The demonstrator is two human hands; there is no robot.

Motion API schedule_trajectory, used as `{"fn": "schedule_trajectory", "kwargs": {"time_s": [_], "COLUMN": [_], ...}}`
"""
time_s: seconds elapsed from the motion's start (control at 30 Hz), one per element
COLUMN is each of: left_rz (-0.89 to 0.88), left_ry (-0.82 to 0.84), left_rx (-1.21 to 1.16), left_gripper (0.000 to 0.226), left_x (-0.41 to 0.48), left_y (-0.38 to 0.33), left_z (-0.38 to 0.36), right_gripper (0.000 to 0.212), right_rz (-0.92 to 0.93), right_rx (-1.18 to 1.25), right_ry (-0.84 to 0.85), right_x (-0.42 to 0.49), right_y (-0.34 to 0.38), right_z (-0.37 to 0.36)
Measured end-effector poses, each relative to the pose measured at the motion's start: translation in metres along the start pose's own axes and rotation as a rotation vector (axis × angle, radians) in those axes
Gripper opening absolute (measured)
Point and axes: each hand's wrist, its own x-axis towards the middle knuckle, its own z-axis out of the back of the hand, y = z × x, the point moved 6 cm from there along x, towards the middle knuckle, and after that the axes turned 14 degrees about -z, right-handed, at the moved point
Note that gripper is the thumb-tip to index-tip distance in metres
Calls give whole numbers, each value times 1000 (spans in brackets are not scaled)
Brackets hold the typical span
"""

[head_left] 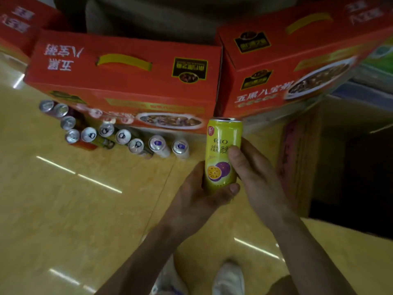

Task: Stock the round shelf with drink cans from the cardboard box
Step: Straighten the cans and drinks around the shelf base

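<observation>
A tall yellow drink can [222, 145] with a passion-fruit picture stands upright in front of me, held by both hands. My left hand [197, 194] grips its lower part from below and the left, thumb across the base. My right hand [253, 169] grips it from the right, thumb on the label. A brown cardboard box [297, 158] stands at the right, its inside dark. A curved row of several standing cans [123, 136] lines the wooden surface at the left, below a red carton.
Two big red gift cartons [127, 81] [297, 60] stand behind the cans, a third [14, 24] at the far left. The glossy wooden surface [74, 209] stretches to the lower left. White shoes [228, 277] show at the bottom.
</observation>
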Motion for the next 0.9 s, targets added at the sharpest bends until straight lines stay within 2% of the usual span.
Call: {"fn": "schedule_trajectory", "kwargs": {"time_s": [0.17,0.33,0.57,0.7,0.83,0.9], "left_rz": [83,152,177,156,77,21], "left_ry": [24,94,129,119,87,88], "left_rx": [39,85,161,158,156,158], "left_gripper": [42,38,56,54,42,44], "left_x": [-33,-84,-153,-172,-176,-176], "left_y": [-22,-88,-259,-346,-423,-460], "left_z": [-10,-24,-46,-47,-38,-32], "right_gripper": [24,22,20,18,19,22], "right_rz": [-72,-168,-220,-190,-150,-90], "right_rx": [29,17,10,5,10,2], "right_ry": [14,66,44,22,8,-5], "right_x": [-38,-105,-218,-261,-288,-299], "right_y": [11,58,198,274,348,386], "right_z": [4,21,43,50,54,52]}}
